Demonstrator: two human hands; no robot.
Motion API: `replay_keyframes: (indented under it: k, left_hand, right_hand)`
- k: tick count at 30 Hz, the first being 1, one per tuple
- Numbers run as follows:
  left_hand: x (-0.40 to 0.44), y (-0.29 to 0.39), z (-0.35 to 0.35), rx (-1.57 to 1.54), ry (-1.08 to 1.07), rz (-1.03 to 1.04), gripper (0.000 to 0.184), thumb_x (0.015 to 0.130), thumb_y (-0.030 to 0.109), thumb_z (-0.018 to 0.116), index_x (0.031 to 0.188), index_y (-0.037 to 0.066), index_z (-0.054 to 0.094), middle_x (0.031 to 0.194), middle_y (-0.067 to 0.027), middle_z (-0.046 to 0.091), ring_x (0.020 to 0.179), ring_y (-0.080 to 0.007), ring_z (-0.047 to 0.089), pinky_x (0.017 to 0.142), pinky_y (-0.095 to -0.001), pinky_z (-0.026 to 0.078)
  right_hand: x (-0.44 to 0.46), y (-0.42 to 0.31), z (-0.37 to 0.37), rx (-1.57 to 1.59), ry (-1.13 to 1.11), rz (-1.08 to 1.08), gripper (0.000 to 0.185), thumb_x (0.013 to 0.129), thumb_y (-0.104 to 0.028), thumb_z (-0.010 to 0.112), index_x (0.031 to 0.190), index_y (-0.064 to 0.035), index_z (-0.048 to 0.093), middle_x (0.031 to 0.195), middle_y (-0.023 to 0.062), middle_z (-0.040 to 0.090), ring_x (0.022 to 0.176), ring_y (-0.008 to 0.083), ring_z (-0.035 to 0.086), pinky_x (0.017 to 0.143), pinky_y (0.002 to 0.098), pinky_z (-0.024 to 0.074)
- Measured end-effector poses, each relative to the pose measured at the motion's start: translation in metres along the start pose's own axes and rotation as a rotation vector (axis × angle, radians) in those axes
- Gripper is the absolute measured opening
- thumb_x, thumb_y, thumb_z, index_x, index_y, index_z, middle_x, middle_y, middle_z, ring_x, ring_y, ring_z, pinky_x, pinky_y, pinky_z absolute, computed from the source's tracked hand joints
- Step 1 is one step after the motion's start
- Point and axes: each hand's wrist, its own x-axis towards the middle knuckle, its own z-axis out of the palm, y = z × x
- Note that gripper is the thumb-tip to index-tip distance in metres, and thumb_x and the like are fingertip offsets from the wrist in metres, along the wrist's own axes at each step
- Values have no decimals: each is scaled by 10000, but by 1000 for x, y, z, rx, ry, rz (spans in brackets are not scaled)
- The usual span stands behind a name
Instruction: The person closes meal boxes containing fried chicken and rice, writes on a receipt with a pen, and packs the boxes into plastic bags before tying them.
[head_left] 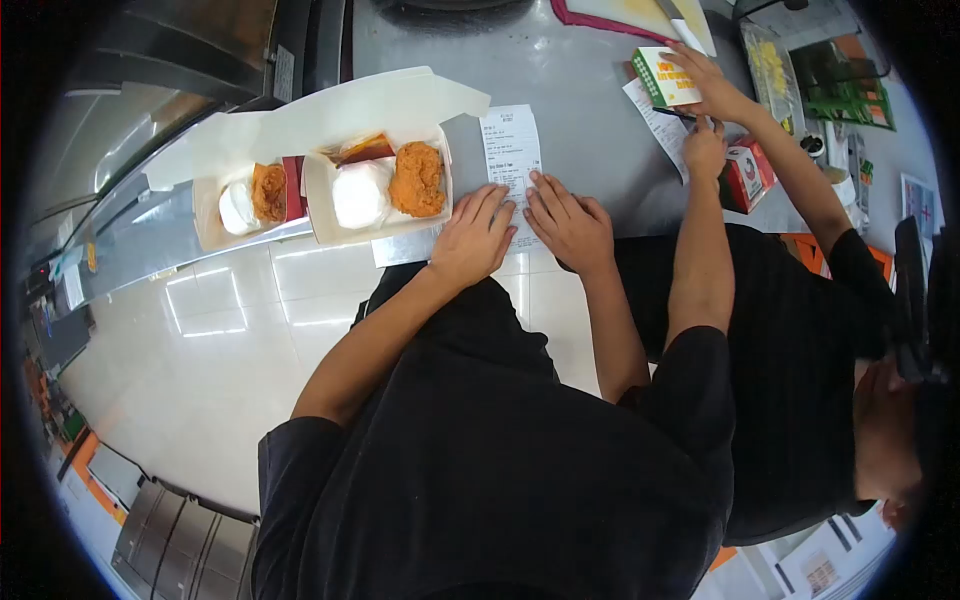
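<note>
My left hand [471, 238] lies flat at the counter's front edge, its fingertips at the left side of a long printed receipt [512, 140]. From the other side, my right hand [572, 222] rests with its fingers extended over the receipt's right edge. Both hands are open. Just left of my left hand stands an open carton [325, 215] with a piece of fried chicken [418, 180], a white wrapped bundle [361, 195] and a red-brown packet [365, 150]. Farther left, a second open carton [208, 205] contains another white bundle [238, 208] and fried chicken [269, 190].
At my right, a co-worker's hands [707, 95] hold a white, green and yellow box [662, 78] and a dark pen [675, 114] over another receipt [655, 120]. A red box [745, 175] stands nearby. A knife [672, 12] lies on a board at the back.
</note>
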Motion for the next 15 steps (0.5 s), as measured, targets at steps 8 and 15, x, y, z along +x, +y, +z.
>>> replay_keyframes:
  k: [8,15]
  left_hand:
    - [3,-2,6,127,41,61,345,930,206,673,1206,3,631,1356,-180,567,1300,-353,519,1084,-487,430]
    - [3,0,9,132,46,40,344,915,195,673,1194,3,617,1356,-192,558,1307,-358,514,1077,-490,438]
  right_hand:
    - [-57,-32,43,-154,-71,-142,468,991,-404,595,1423,-223,594,1475,52,571,1360,167,532,1098,357,415]
    - [-53,-20,38,-174,14,-205,409,997,-408,612,1330,-173,643,1317,8,674,1238,152,616,944,329,481]
